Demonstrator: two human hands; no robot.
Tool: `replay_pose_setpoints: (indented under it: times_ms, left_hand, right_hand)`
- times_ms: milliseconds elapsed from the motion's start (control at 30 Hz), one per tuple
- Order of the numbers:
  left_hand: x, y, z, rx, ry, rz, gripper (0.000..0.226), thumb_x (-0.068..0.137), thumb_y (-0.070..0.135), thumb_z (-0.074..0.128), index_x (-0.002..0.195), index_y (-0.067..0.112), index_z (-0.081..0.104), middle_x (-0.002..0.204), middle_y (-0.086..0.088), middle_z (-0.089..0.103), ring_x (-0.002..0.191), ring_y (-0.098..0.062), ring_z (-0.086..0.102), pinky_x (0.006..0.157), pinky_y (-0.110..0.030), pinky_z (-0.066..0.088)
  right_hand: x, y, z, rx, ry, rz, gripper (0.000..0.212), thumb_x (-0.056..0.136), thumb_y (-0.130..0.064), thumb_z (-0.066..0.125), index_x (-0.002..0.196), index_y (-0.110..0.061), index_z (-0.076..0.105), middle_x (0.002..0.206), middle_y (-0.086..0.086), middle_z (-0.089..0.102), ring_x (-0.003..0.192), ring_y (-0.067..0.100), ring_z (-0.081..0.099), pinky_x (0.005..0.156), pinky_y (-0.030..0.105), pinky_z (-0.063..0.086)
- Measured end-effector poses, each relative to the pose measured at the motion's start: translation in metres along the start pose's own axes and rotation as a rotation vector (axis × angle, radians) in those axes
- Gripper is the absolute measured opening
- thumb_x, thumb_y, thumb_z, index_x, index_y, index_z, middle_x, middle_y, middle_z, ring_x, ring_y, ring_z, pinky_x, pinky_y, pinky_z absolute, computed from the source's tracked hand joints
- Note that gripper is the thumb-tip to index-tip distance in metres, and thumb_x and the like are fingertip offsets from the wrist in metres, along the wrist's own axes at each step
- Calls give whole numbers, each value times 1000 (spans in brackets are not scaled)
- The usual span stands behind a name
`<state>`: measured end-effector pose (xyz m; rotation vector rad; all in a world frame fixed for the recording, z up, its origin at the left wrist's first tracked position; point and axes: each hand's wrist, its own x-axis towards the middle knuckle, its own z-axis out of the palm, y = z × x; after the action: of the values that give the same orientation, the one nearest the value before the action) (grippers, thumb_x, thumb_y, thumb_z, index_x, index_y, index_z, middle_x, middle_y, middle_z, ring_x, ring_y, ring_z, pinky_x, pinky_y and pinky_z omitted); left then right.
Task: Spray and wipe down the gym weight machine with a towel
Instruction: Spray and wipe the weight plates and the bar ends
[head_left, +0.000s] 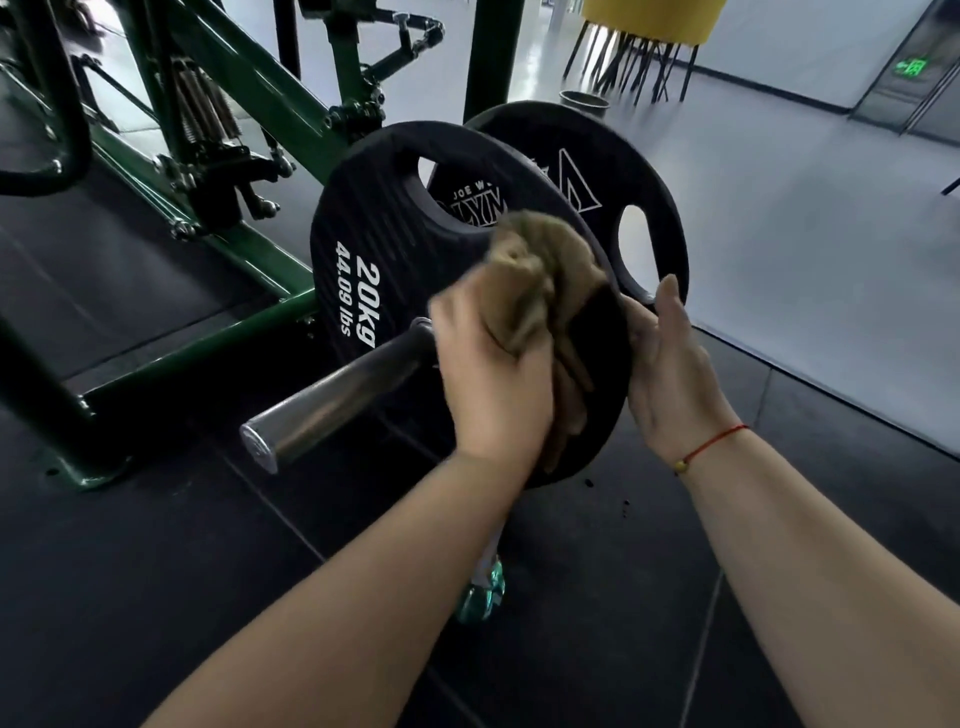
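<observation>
the left hand (493, 379) grips the bunched brown towel (540, 270) against the near 20 kg plate (395, 234). the right hand (670, 364), open with straight fingers, steadies its rim. it is best to press firmly and follow the rim.

A bunched tan towel (524, 270) is pressed over the upper rim of the near black 20kg plate (363, 213), which stands upright on the steel sleeve (332, 395) of the green weight machine (260, 88).

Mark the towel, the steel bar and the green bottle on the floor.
towel (535, 270), head view, bunched upper folds.
steel bar (332, 397), head view, middle of shaft.
green bottle (480, 592), head view, visible lower body.
</observation>
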<state>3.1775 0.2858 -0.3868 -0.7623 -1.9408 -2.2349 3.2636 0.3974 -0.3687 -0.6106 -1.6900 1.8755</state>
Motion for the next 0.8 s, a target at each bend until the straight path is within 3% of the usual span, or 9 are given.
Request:
replay_pose_setpoints:
  times_ms: [100, 200, 300, 400, 533, 600, 700, 800]
  left_hand:
    - [33, 14, 4, -37, 122, -133, 48, 87, 5, 69, 131, 15, 53, 126, -2, 49, 100, 8, 52, 90, -1, 38]
    - [19, 9, 13, 77, 42, -167, 53, 82, 10, 69, 133, 15, 53, 123, -2, 48, 107, -16, 55, 96, -25, 46]
    - [-22, -2, 23, 146, -69, -101, 56, 79, 15, 70, 132, 16, 54, 117, -1, 48, 109, -23, 55, 97, -32, 45]
    - [-63, -15, 27, 125, -163, -195, 51, 81, 22, 69, 130, 20, 53, 116, 4, 46, 108, -18, 54, 95, -35, 48]
    - [-96, -27, 25, 36, -170, -226, 41, 81, 10, 72, 117, 20, 58, 110, 7, 50, 98, 7, 48, 91, -18, 43]
    - [-88, -24, 22, -26, -120, -280, 40, 82, 5, 73, 108, 30, 56, 108, 15, 48, 97, 12, 49, 88, -10, 40]
    - [-46, -15, 15, -75, 44, -286, 38, 81, 2, 70, 110, 25, 58, 109, 10, 51, 94, 6, 53, 93, -15, 43]
    - [7, -12, 7, -146, 180, -326, 37, 85, 10, 68, 111, 33, 55, 121, 3, 57, 98, 3, 57, 88, -14, 43]
  right_hand:
    - [2, 4, -2, -70, -7, 17, 70, 103, -63, 14, 152, -21, 43, 141, -4, 61, 132, 13, 55, 119, 39, 34]
    - [4, 5, -4, -56, -45, 32, 69, 103, -64, 15, 154, -24, 38, 149, -6, 54, 140, 11, 45, 123, 40, 24]
    - [5, 6, -5, -33, -56, 29, 70, 104, -61, 12, 150, -19, 44, 143, 0, 60, 135, 13, 53, 119, 37, 32]
    - [6, 7, -9, -46, -55, 68, 73, 100, -69, 17, 150, -23, 44, 142, -1, 60, 132, 15, 55, 117, 40, 37]
    - [3, 6, -11, -49, -5, 134, 90, 85, -87, 35, 155, -30, 37, 155, -5, 45, 145, 17, 40, 124, 49, 23]
    - [3, 4, -12, -103, 22, 76, 90, 85, -85, 35, 155, -28, 37, 155, -6, 46, 144, 14, 41, 124, 45, 25]
    - [1, 7, -6, -20, -38, 46, 72, 100, -67, 25, 153, -21, 40, 149, -2, 54, 137, 13, 49, 121, 38, 33]
    - [4, 14, -6, -90, 5, 36, 71, 99, -70, 26, 158, -31, 30, 157, -11, 42, 145, 9, 36, 125, 43, 22]
